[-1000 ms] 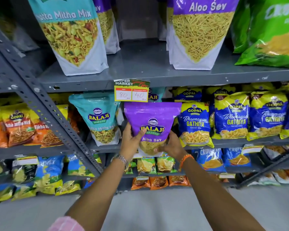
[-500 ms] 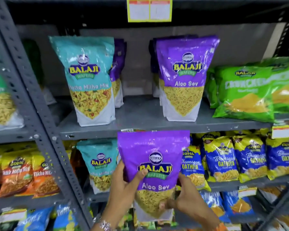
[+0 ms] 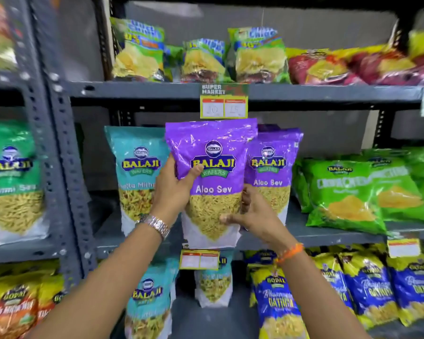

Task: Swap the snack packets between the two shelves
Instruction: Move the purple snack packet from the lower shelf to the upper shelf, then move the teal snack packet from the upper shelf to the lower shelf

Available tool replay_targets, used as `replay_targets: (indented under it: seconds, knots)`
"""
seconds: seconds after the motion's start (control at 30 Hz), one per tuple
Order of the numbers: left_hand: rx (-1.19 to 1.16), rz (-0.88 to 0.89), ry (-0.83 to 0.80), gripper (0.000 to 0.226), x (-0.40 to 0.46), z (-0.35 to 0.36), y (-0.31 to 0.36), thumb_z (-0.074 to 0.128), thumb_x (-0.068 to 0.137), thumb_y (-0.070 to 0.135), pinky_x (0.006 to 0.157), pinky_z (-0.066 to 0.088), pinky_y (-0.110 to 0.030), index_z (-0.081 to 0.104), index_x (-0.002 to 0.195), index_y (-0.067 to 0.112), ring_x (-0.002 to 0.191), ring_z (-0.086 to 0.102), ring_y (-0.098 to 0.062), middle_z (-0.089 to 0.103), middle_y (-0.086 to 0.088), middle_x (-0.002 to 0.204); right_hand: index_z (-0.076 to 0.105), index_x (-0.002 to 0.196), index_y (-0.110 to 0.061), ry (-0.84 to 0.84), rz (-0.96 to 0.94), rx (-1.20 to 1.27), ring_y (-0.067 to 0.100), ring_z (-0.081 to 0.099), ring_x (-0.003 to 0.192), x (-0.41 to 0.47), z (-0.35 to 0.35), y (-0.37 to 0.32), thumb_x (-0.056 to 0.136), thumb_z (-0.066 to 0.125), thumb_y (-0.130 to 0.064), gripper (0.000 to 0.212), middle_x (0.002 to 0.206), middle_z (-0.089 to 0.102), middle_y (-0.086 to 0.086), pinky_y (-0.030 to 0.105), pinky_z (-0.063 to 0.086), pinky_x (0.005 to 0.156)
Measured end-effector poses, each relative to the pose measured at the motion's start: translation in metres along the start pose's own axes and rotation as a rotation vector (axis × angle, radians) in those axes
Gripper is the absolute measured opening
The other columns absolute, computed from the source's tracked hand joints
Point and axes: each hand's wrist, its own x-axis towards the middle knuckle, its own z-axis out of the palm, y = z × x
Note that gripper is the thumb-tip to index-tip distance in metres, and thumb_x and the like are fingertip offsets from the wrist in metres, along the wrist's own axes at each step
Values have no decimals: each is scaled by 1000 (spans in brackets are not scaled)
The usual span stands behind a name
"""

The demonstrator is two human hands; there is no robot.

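A purple Aloo Sev packet (image 3: 213, 148) is held upright in front of the middle shelf (image 3: 328, 237). My left hand (image 3: 173, 189) grips its left side, thumb across the front. My right hand (image 3: 249, 216) holds its lower right edge. Behind it on the middle shelf stand another purple Aloo Sev packet (image 3: 274, 167) to the right and a teal Balaji mix packet (image 3: 135, 172) to the left. On the lower shelf below, two teal mix packets (image 3: 147, 302) (image 3: 214, 287) stand, the second partly hidden by a price tag.
Green snack bags (image 3: 348, 192) lie at the right of the middle shelf. Blue-yellow Gathiya packets (image 3: 367, 289) fill the lower right. A grey upright post (image 3: 59, 148) stands at the left. The top shelf (image 3: 328, 92) holds chip bags and a price tag (image 3: 223, 107).
Both hands have lifted the purple packet from the lower shelf's level up to the middle shelf, in front of the standing packets. The view has tilted upward.
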Motion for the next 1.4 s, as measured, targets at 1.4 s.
replay_targets:
  seconds: [1.4]
  knots:
    - [-77,-401,153,48,6,-112,-98,71,88,37,87,58,-36,62,127,10,97,71,-15,73,-12,123,41,135,0,67,25,-195,36,56,127,83,196,18,92,63,-22,52,138,56,21,41,47,103]
